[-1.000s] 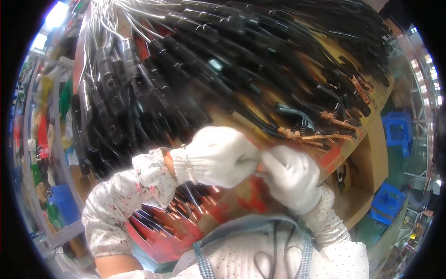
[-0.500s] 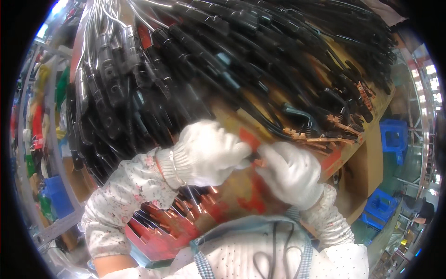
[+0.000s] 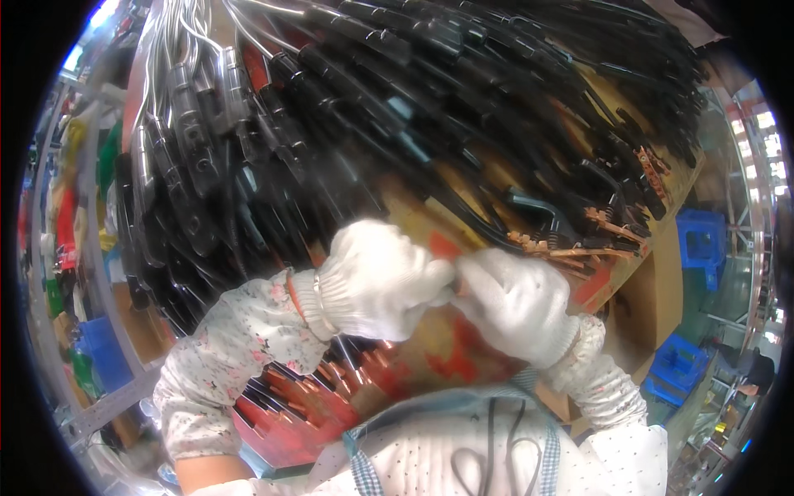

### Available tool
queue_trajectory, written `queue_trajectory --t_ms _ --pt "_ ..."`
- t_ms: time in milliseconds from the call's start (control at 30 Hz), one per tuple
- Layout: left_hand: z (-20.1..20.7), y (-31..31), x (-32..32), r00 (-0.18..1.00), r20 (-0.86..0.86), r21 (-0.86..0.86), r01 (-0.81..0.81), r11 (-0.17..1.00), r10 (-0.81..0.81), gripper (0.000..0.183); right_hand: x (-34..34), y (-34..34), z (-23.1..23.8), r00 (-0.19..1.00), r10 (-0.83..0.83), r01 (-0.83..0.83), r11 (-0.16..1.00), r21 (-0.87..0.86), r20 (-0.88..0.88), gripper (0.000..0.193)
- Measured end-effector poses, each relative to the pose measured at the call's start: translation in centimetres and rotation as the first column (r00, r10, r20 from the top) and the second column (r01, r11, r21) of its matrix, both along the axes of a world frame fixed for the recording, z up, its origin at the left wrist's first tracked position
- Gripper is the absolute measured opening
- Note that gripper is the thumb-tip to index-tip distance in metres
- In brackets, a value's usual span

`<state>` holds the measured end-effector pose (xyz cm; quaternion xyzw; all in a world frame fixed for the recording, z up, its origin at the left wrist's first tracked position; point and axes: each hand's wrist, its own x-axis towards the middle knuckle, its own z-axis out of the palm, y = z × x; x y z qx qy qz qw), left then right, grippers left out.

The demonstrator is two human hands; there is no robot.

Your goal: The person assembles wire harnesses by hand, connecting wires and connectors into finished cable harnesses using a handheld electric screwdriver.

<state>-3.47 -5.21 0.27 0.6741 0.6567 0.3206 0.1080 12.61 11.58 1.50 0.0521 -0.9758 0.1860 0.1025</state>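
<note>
Off to the far left, a blue plastic bin [image 3: 103, 354] stood beside the metal rack, its contents too blurred to read. Black cylindrical handles with silvery leads [image 3: 194, 136] crowded the bench's left and rear. Nearer the person lay a row of copper-tipped rods [image 3: 327, 380]. Just right of them, the gloved left hand [image 3: 380, 277] was curled, its fingertips pinched together on a small coppery piece [image 3: 460, 286], mostly hidden; the gloved right hand [image 3: 521, 306], also curled, pinched it from the other side, above the bench [image 3: 451, 351]. Bare, red-patched surface lay below both hands. Past the bench's slanting right edge sat an open cardboard box [image 3: 660, 293], its inside shadowed.
</note>
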Motion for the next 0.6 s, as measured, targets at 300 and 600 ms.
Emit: queue_trajectory --t_ms 300,600 --pt "0.3 0.7 0.0 1.000 0.015 0.014 0.013 1.000 -0.014 0.023 3.4 0.8 0.1 0.963 -0.118 0.084 0.986 -0.147 -0.241 0.042" --pt "0.8 1.4 0.4 0.999 -0.047 0.005 0.024 1.000 -0.024 0.044 23.2 7.7 -14.2 0.090 -0.689 0.335 -0.659 -0.673 0.719 0.029"
